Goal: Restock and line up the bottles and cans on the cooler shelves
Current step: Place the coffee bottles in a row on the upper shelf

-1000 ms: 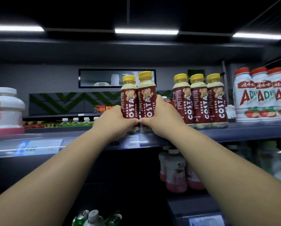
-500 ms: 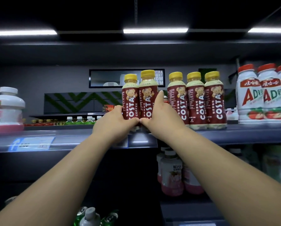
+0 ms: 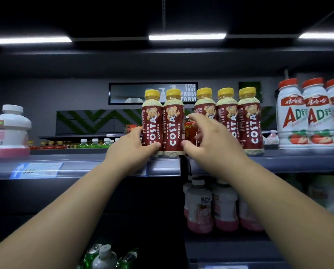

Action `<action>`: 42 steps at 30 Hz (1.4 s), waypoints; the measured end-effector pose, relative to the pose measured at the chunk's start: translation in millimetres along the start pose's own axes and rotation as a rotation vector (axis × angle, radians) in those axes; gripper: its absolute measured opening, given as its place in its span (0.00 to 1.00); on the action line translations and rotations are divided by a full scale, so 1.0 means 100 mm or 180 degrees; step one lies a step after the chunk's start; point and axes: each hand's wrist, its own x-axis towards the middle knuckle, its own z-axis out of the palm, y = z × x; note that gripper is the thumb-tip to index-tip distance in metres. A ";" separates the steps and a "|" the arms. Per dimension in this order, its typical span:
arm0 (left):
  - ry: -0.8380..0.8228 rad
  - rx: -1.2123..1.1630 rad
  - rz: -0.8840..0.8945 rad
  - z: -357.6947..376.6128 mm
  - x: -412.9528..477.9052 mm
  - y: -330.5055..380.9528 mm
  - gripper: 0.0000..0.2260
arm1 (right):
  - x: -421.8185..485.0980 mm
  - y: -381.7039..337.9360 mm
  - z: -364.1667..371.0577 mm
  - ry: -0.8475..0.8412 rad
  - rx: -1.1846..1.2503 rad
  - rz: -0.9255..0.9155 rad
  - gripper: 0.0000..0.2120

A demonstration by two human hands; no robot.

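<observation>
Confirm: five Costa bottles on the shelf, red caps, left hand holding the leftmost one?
Not quite. In the head view the caps are yellow, not red. Five Costa bottles do stand on the shelf, and the left hand holds the leftmost one.

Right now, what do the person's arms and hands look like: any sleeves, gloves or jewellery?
The left arm and right arm are bare along their whole visible length, with no sleeve edge in view. The left hand and right hand wear no gloves. No watch, bracelet or ring shows on the wrists or fingers.
</observation>
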 end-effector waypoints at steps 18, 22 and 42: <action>0.0332 0.0089 -0.0307 0.29 0.00 0.37 0.21 | -0.13 1.13 -0.31 0.0502 0.0267 0.1187 0.44; 0.0496 0.0284 -0.0257 0.33 -0.04 0.35 0.22 | -0.14 1.17 -0.29 0.0571 0.0234 0.1083 0.44; 0.0867 0.0398 0.0325 0.39 -0.21 0.28 0.33 | -0.28 1.07 -0.25 0.0561 0.0263 0.1215 0.38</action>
